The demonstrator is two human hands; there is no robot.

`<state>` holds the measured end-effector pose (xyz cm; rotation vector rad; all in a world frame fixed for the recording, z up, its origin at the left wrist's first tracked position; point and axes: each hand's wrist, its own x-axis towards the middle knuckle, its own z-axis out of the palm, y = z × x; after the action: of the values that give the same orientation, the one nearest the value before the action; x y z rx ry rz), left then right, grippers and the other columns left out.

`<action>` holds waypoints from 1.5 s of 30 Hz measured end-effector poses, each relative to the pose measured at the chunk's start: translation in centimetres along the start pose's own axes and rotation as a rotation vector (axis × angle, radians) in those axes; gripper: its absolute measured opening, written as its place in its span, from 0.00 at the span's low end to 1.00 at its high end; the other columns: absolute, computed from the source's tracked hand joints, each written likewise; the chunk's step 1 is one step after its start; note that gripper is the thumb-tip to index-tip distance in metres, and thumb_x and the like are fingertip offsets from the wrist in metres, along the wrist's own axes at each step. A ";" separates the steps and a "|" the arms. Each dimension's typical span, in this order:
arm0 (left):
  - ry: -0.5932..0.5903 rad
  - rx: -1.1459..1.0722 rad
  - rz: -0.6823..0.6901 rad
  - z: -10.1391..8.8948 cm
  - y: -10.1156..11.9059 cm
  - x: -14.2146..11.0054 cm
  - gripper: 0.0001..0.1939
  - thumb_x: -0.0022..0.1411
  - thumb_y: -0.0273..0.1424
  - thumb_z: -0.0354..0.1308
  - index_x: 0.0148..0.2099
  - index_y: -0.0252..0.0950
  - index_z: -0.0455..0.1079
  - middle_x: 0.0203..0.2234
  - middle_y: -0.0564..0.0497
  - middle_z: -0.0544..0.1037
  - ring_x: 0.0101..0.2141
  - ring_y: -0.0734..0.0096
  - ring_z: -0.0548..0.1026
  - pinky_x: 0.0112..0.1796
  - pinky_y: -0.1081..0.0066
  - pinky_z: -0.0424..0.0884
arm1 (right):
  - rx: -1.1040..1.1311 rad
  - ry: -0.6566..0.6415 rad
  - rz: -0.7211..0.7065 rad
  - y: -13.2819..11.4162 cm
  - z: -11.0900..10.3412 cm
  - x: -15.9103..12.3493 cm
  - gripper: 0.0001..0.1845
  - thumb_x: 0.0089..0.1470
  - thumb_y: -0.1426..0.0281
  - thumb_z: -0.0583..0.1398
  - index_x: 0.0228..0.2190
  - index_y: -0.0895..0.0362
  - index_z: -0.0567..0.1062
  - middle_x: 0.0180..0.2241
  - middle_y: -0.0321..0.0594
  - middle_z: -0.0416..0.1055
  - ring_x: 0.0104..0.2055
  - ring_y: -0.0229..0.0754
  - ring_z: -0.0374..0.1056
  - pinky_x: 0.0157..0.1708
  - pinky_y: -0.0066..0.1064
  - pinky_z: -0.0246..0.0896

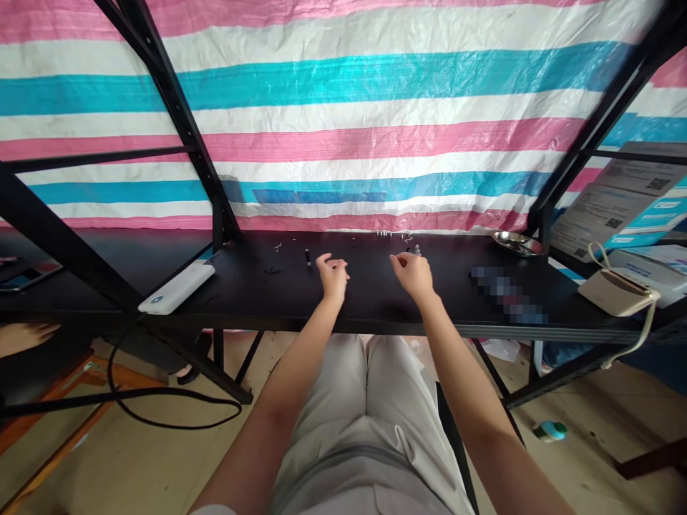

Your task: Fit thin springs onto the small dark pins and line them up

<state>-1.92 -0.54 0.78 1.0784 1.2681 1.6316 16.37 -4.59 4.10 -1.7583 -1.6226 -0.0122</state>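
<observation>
My left hand (333, 277) hovers over the black tabletop (370, 300), its fingers loosely bent and apart, with nothing visible in them. Just left of it stands a small black cylinder with a pale lower end (308, 257). My right hand (416, 275) is closed, thumb and fingertips pressed together toward the left; whatever it may hold is too small to make out. Right behind its knuckles is a small pale, shiny piece (417, 249), partly hidden. Several tiny white pieces (384, 234) form a row near the back edge. Thin dark strands (273, 271) lie on the left.
A white power strip-like box (177, 287) lies at the left by the black frame post (182, 121). To the right are a shiny metal dish (518, 244), a blurred-out object (507, 293) and a cream pouch (617, 292) with a strap. Another person's hand (26, 336) shows far left.
</observation>
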 end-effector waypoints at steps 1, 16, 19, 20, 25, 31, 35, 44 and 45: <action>0.061 -0.086 -0.136 -0.6 0.4 0.7 0.24 0.53 0.25 0.53 0.51 0.39 0.51 0.28 0.55 0.72 0.15 0.82 0.64 0.21 0.76 0.64 | 0.031 0.027 -0.019 -0.6 0.6 0.1 0.18 0.56 0.59 0.51 0.29 0.56 0.76 0.26 0.42 0.73 0.30 0.41 0.68 0.29 0.27 0.55; -0.040 -0.139 -0.369 -4.9 0.9 6.6 0.21 0.52 0.20 0.59 0.48 0.32 0.61 0.27 0.49 0.73 0.23 0.68 0.76 0.27 0.68 0.74 | 0.178 0.023 -0.232 -0.7 5.8 -1.7 0.20 0.58 0.59 0.48 0.26 0.56 0.73 0.24 0.39 0.70 0.27 0.37 0.65 0.29 0.25 0.54; 0.026 -0.114 -0.344 -4.8 0.8 6.9 0.08 0.53 0.21 0.59 0.37 0.30 0.65 0.22 0.48 0.73 0.19 0.74 0.73 0.25 0.72 0.72 | 0.172 0.033 -0.203 -0.8 5.7 -1.7 0.20 0.58 0.59 0.47 0.26 0.56 0.73 0.25 0.40 0.71 0.27 0.38 0.65 0.29 0.25 0.54; 0.048 -0.119 -0.328 -4.7 0.8 6.9 0.06 0.54 0.23 0.59 0.35 0.30 0.65 0.22 0.48 0.74 0.18 0.76 0.72 0.24 0.73 0.71 | 0.171 0.037 -0.196 -0.8 5.7 -1.7 0.20 0.58 0.59 0.47 0.26 0.56 0.73 0.25 0.39 0.70 0.27 0.38 0.65 0.29 0.25 0.54; -0.067 -0.173 -0.279 -2.9 1.1 4.7 0.09 0.55 0.32 0.61 0.30 0.30 0.67 0.17 0.51 0.72 0.14 0.85 0.63 0.18 0.81 0.60 | 0.167 0.041 -0.192 -0.8 5.8 -1.7 0.20 0.58 0.60 0.48 0.26 0.56 0.73 0.24 0.39 0.70 0.27 0.38 0.65 0.29 0.25 0.53; -0.388 -0.185 -0.249 0.0 0.3 1.2 0.14 0.52 0.38 0.63 0.35 0.32 0.72 0.17 0.57 0.66 0.13 0.87 0.59 0.15 0.80 0.52 | 0.181 0.075 -0.180 -0.7 5.8 -1.8 0.19 0.59 0.60 0.48 0.28 0.56 0.73 0.26 0.39 0.71 0.28 0.37 0.66 0.29 0.25 0.53; -0.464 -0.036 -0.155 0.9 -0.8 0.3 0.11 0.54 0.34 0.62 0.36 0.30 0.70 0.22 0.52 0.71 0.13 0.85 0.63 0.14 0.78 0.54 | 0.185 0.112 -0.172 -0.8 5.7 -2.0 0.19 0.60 0.61 0.46 0.30 0.56 0.72 0.26 0.39 0.70 0.28 0.37 0.65 0.29 0.25 0.53; -0.626 0.170 0.004 1.0 -1.4 -0.2 0.06 0.58 0.26 0.57 0.39 0.31 0.66 0.26 0.51 0.75 0.13 0.83 0.68 0.13 0.80 0.56 | 0.138 0.016 -0.131 -0.8 5.8 -1.9 0.18 0.61 0.60 0.45 0.34 0.56 0.70 0.34 0.41 0.71 0.33 0.40 0.67 0.29 0.27 0.51; -0.632 0.171 0.013 1.0 -1.5 -0.2 0.06 0.58 0.26 0.57 0.39 0.31 0.66 0.26 0.51 0.75 0.14 0.83 0.68 0.13 0.80 0.56 | 0.119 -0.022 -0.141 -0.8 5.8 -1.9 0.18 0.61 0.60 0.45 0.33 0.55 0.70 0.33 0.41 0.71 0.32 0.40 0.67 0.29 0.27 0.50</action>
<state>-0.83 -0.15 -0.54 1.5520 0.9775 1.0632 12.62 -3.37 -0.65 -1.5577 -1.7241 0.0370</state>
